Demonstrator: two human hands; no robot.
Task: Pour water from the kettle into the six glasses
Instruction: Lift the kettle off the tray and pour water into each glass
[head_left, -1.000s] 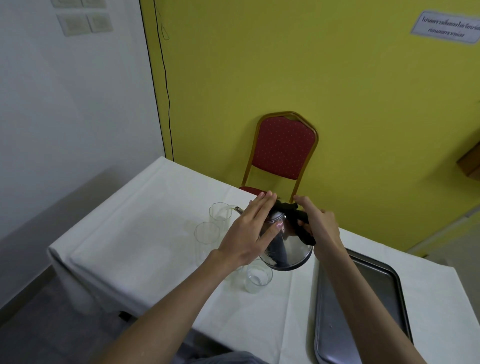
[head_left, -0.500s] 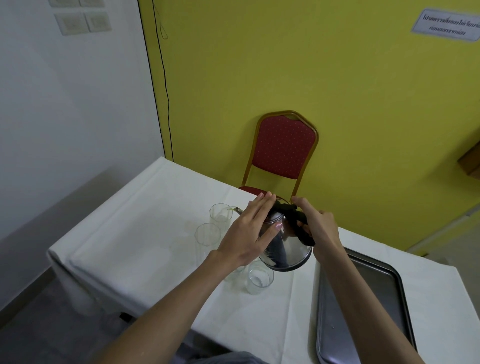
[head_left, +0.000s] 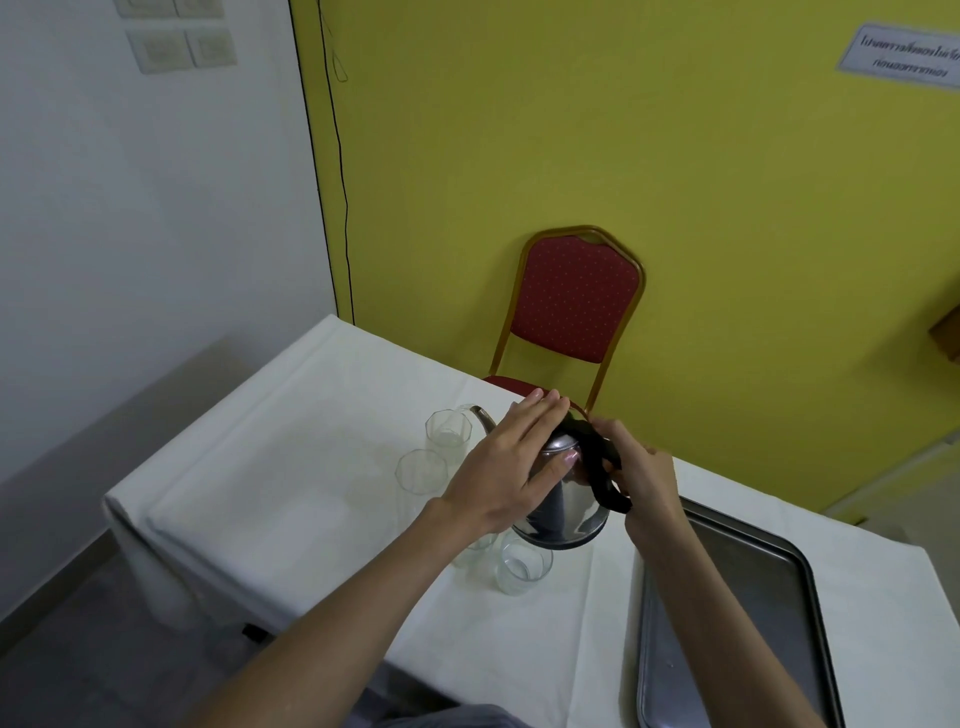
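A shiny steel kettle (head_left: 569, 512) with a black handle is tilted, its spout over the far glass (head_left: 448, 431). My right hand (head_left: 641, 475) grips the black handle. My left hand (head_left: 511, 467) lies flat on the kettle's lid, fingers straight. A second clear glass (head_left: 420, 475) stands nearer and left of the far one. Another glass (head_left: 521, 566) stands just in front of the kettle. One more glass (head_left: 478, 545) shows partly under my left wrist. Any other glasses are hidden by my hands and the kettle.
The white-clothed table (head_left: 291, 467) ends at the left and front edges. A metal tray (head_left: 737, 613) lies to the right of the kettle. A red chair (head_left: 574, 306) stands behind the table against the yellow wall.
The kettle, both hands and the glasses keep nearly the same pose across the frames; only a slight shift of the view shows.
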